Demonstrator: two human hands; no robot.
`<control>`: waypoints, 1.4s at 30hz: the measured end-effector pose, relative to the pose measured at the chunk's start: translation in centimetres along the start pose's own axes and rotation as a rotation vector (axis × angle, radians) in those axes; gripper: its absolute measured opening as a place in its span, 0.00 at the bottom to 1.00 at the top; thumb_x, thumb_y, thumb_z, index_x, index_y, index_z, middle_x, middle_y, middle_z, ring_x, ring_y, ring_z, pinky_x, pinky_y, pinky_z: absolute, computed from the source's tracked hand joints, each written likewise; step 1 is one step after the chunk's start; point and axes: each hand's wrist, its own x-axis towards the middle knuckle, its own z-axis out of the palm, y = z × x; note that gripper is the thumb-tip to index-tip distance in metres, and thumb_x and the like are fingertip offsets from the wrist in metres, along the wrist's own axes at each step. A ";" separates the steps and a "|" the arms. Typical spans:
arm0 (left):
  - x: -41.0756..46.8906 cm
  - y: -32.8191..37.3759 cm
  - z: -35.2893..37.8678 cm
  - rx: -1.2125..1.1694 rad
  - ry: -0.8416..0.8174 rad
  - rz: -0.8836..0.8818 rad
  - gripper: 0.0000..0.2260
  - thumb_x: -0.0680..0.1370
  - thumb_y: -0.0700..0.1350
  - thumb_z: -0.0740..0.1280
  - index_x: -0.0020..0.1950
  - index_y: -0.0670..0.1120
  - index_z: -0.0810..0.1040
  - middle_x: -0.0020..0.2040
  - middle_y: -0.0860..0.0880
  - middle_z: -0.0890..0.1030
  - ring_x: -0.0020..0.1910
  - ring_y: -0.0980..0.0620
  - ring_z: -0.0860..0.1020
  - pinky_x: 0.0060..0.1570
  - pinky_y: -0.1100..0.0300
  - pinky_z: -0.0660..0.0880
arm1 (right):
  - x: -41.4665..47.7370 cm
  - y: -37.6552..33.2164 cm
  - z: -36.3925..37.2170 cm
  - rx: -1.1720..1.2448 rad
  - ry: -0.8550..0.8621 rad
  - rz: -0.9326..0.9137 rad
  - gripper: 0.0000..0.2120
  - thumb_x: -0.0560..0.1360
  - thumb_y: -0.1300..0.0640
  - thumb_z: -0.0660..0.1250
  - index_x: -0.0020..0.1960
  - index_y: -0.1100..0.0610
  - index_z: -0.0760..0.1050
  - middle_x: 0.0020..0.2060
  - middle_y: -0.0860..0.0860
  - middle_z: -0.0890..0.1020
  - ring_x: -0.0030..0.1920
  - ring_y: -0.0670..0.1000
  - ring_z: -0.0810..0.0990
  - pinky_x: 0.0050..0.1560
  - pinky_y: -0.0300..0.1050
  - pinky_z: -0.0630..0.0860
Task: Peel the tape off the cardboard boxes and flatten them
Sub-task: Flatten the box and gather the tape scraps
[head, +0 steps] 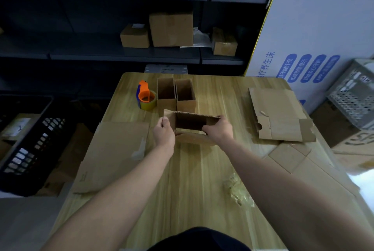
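Observation:
A small open cardboard box (191,122) stands at the middle of the wooden table (188,180), its open top facing me. My left hand (164,134) pinches the box's left flap and wall. My right hand (219,129) grips the box's right end, fingers curled over its rim. Behind it stand two more open boxes, the left one (166,94) and the right one (185,95), side by side. Flattened cardboard lies at the left (113,155) and at the right (280,115). A crumpled wad of peeled tape (236,190) lies near my right forearm.
An orange tape dispenser (146,97) sits left of the two standing boxes. More flat cardboard (291,159) hangs off the table's right edge. A black crate (26,143) stands on the floor at left, a grey crate (352,101) at right. Shelves with boxes (171,28) rise behind.

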 end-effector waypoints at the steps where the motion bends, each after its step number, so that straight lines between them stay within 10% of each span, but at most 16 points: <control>1: 0.2 0.1 0.0 -0.035 -0.009 -0.044 0.17 0.83 0.49 0.54 0.71 0.47 0.69 0.62 0.50 0.74 0.65 0.49 0.71 0.62 0.57 0.67 | -0.2 -0.1 -0.1 0.033 -0.007 -0.009 0.27 0.71 0.56 0.72 0.67 0.59 0.67 0.52 0.54 0.77 0.46 0.51 0.78 0.40 0.41 0.78; 9: 2.6 -0.2 -0.8 -0.493 -0.097 -0.378 0.23 0.78 0.57 0.62 0.70 0.50 0.67 0.62 0.43 0.75 0.55 0.43 0.77 0.53 0.45 0.78 | -1.3 -0.5 -1.0 -0.042 -0.259 -0.069 0.14 0.78 0.63 0.58 0.57 0.57 0.79 0.45 0.53 0.80 0.43 0.52 0.80 0.30 0.39 0.76; 14: 3.2 -1.2 -0.3 -0.063 -0.057 -0.336 0.26 0.74 0.42 0.71 0.70 0.46 0.66 0.62 0.46 0.75 0.55 0.43 0.77 0.55 0.50 0.76 | -2.0 0.4 -1.1 0.020 -0.592 -0.014 0.07 0.73 0.65 0.65 0.43 0.56 0.81 0.42 0.48 0.81 0.46 0.50 0.79 0.46 0.43 0.73; 20: 5.1 -3.3 -1.0 0.097 -0.158 -0.347 0.19 0.78 0.38 0.64 0.69 0.43 0.69 0.65 0.44 0.74 0.59 0.45 0.74 0.63 0.49 0.71 | -0.8 2.6 -1.9 -0.069 -0.227 0.066 0.32 0.74 0.53 0.68 0.74 0.59 0.60 0.67 0.57 0.70 0.63 0.57 0.72 0.60 0.50 0.72; 25: 5.2 -4.9 -1.8 0.369 -0.349 -0.291 0.28 0.77 0.41 0.67 0.75 0.42 0.60 0.71 0.44 0.68 0.67 0.44 0.69 0.68 0.48 0.66 | -1.3 5.1 0.4 -0.055 -0.294 0.213 0.30 0.71 0.55 0.74 0.67 0.62 0.67 0.51 0.53 0.75 0.50 0.53 0.75 0.51 0.47 0.74; 30: 5.0 -7.9 -3.4 0.938 -0.546 -0.052 0.36 0.76 0.44 0.69 0.77 0.44 0.51 0.77 0.44 0.54 0.74 0.44 0.58 0.71 0.49 0.60 | -1.6 7.1 4.2 -0.376 -0.322 0.220 0.34 0.74 0.56 0.69 0.73 0.60 0.56 0.68 0.59 0.67 0.65 0.60 0.71 0.57 0.49 0.74; 42: 6.8 -11.6 -3.7 1.273 -0.787 0.154 0.39 0.72 0.50 0.72 0.77 0.57 0.53 0.78 0.54 0.47 0.76 0.47 0.45 0.73 0.43 0.53 | 0.3 10.2 7.6 -0.708 -0.364 0.042 0.41 0.69 0.50 0.72 0.75 0.43 0.53 0.74 0.48 0.52 0.73 0.58 0.51 0.69 0.57 0.61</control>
